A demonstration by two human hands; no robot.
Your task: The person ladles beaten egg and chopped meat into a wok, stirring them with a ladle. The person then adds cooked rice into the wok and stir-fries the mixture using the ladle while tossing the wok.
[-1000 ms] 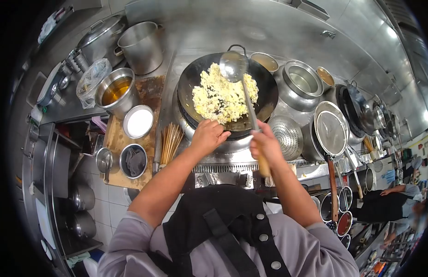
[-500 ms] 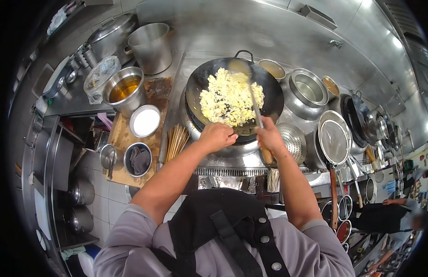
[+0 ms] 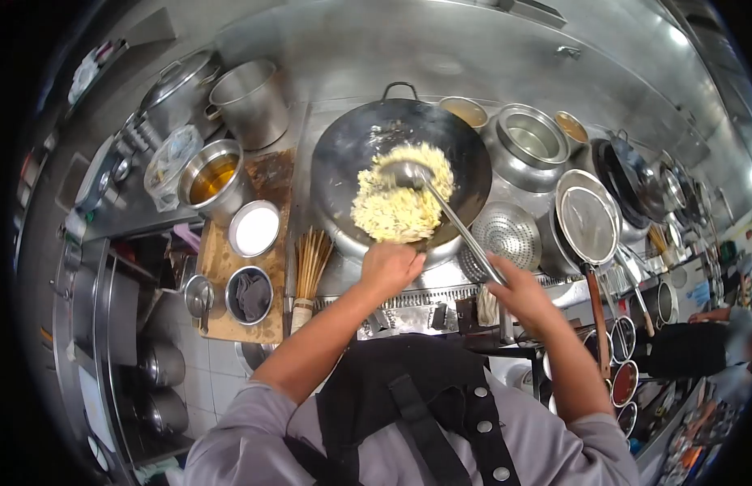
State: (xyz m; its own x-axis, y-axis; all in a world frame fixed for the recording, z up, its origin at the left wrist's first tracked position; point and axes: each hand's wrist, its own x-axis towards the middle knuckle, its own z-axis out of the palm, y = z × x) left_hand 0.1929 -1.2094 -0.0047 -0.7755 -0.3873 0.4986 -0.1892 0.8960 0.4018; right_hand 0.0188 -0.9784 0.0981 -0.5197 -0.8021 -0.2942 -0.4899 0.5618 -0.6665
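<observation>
My left hand point(image 3: 390, 269) is closed at the near edge of a large black wok point(image 3: 335, 162); its grip point is hidden under the fingers. My right hand point(image 3: 518, 296) is wrapped round the handle of a metal ladle point(image 3: 461, 229). The ladle's bowl rests on a heap of crumbly yellow-and-white food point(image 3: 396, 214), which looks like rice with egg, in the middle of the wok. A loop handle point(image 3: 400, 86) stands up at the wok's far rim.
Left are a pot of amber liquid point(image 3: 187, 188), a bowl of white contents point(image 3: 254, 209) and a bundle of sticks point(image 3: 309, 263). Right are a perforated skimmer point(image 3: 507, 231), a lidless metal pot point(image 3: 514, 166) and round strainers point(image 3: 588, 215). A person point(image 3: 688, 348) stands far right.
The ladle has come back from the wok's far side to the middle, and my right hand has moved down and right. The food is heaped more tightly toward the near side.
</observation>
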